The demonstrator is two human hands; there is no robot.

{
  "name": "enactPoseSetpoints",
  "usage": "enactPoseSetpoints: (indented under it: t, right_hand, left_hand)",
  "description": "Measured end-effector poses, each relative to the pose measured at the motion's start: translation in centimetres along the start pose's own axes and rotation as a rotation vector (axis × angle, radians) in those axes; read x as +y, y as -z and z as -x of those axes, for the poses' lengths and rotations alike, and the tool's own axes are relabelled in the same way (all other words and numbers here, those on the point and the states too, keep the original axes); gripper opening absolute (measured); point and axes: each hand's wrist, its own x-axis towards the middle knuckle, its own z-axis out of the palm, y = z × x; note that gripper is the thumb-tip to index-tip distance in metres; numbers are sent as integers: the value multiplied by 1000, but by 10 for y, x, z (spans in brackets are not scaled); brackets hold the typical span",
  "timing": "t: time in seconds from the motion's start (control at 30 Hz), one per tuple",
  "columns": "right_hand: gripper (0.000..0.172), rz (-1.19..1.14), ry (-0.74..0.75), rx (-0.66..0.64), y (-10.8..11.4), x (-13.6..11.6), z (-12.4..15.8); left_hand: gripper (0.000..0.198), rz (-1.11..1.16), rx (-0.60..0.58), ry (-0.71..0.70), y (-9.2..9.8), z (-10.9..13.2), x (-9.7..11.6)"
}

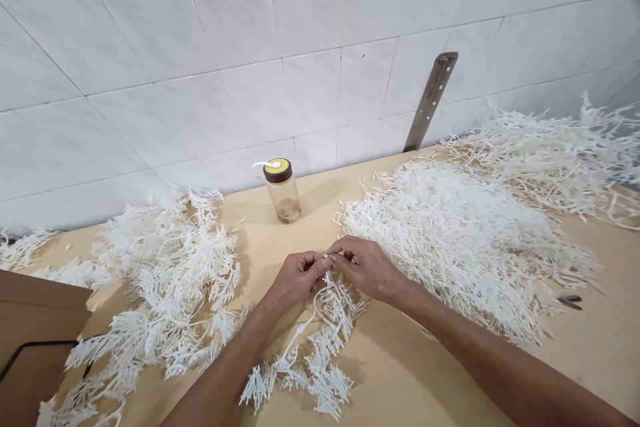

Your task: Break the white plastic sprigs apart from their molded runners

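Observation:
My left hand (pixel 301 275) and my right hand (pixel 369 268) meet fingertip to fingertip over the middle of the table. Both are closed in a pinch at the upper end of a white branched sprig (pixel 325 340), which looks like plastic. Below my fingers the sprig hangs and spreads over the tabletop, its stem curving down to bushy tufts. A small white tip shows between the fingertips; the exact joint there is mostly hidden. Close to my right hand lies a big heap of loose thin white pieces (pixel 450 227). On the left rests a pile of bushy white sprigs (pixel 175 280).
A clear bottle (pixel 285 200) with a yellow and black lid stands behind my hands. More white branched stems (pixel 560 153) lie at the back right. A small dark tool (pixel 571 301) is at the right. A cardboard box (pixel 40 333) stands at the left. A metal bracket (pixel 431 103) leans against the tiled wall (pixel 310 93).

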Motion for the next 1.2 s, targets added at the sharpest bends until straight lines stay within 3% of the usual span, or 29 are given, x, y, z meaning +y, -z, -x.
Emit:
enactPoseSetpoints:
  t: [0.4, 0.63, 0.87, 1.07, 1.2]
  right_hand:
    - [14, -51, -32, -114, 8, -4, -6]
    - [16, -68, -170, -32, 5, -3, -4]
    - [14, -169, -254, -6, 3, -6, 1]
    - [15, -241, -281, 16, 2, -2, 3]
    - [14, -245, -267, 33, -2, -1, 3]
  left_hand:
    - [50, -38, -53, 27, 1, 3, 9]
    - [32, 69, -124, -6, 6, 4, 9]
    - [30, 19, 46, -97, -4, 3, -2]
    - [24, -149, 155, -233, -7, 5, 0]
    - [22, -173, 195, -221, -8, 6, -1]
